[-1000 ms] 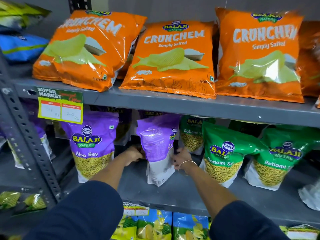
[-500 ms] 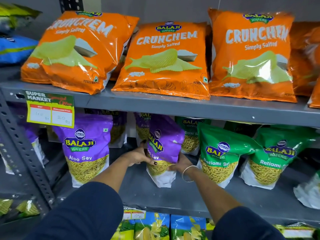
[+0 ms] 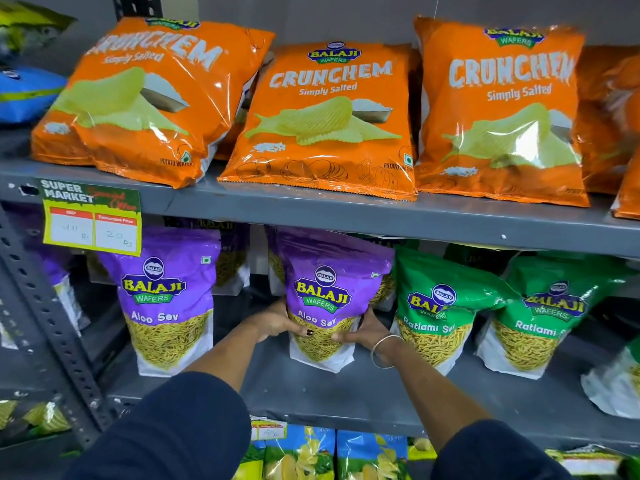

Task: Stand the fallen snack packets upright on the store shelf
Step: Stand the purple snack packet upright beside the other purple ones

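Observation:
A purple Aloo Sev packet (image 3: 327, 292) stands upright on the grey middle shelf (image 3: 363, 393), its front label facing me. My left hand (image 3: 280, 322) grips its lower left side and my right hand (image 3: 363, 332), with a bangle on the wrist, grips its lower right side. A second purple Aloo Sev packet (image 3: 166, 299) stands upright to the left. Green Ratlami Sev packets (image 3: 440, 306) stand to the right, close against the held packet.
Orange Crunchem bags (image 3: 329, 123) lean on the upper shelf (image 3: 381, 220). A price tag (image 3: 91, 218) hangs at the left. More purple packets stand behind. A perforated upright (image 3: 45, 313) runs down the left. Blue and yellow packets (image 3: 332, 455) fill the shelf below.
The purple packet, turned side-on a second ago, has been rotated to face front and set straight between both hands. The view has moved closer to the shelf.

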`<state>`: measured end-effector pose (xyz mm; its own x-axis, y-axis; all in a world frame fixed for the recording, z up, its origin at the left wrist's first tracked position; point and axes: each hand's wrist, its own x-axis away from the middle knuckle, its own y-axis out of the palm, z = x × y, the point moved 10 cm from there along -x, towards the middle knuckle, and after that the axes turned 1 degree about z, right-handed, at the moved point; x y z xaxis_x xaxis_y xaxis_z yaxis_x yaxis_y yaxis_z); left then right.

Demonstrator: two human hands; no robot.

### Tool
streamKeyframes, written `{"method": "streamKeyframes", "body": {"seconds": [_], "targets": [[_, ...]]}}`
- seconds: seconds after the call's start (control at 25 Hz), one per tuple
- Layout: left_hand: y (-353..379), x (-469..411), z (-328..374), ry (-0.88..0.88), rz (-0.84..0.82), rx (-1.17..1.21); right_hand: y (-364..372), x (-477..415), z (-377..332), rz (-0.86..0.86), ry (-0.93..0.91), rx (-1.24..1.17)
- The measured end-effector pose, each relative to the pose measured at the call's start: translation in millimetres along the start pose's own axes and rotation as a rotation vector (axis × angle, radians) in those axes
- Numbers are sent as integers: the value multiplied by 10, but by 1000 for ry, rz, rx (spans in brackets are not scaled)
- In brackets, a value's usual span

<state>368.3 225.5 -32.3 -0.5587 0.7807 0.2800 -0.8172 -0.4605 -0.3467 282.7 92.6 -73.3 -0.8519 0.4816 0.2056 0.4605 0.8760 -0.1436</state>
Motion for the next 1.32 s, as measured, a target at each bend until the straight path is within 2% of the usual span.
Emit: {"method": "streamKeyframes", "body": {"seconds": [0.36,0.56,0.76,0.88,0.96,1.04,1.2,1.32], "targets": [[-86,-58,-96,20,94,5,-14,4,20,60,-52,107],[13,10,-122,-23,-2,-26,-24,65,125,39,2,76],[-169,25,-236,12,136,-36,54,-109,279,37,-18,91],[-286,147,-346,-24,144,-78,219,-235,433,6,-23,106],[-348,264,-415,-60,142,-105,455,13,170,-46,-50,48],[-365,338,-437,-76,136,-127,568,141,-212,-132,-101,-112],[-409,384,-450,-75,179,-136,218,192,-1225,-7,-199,-344],[-412,352,-484,-60,169,-110,104,270,-1418,18,-238,-293]]}}
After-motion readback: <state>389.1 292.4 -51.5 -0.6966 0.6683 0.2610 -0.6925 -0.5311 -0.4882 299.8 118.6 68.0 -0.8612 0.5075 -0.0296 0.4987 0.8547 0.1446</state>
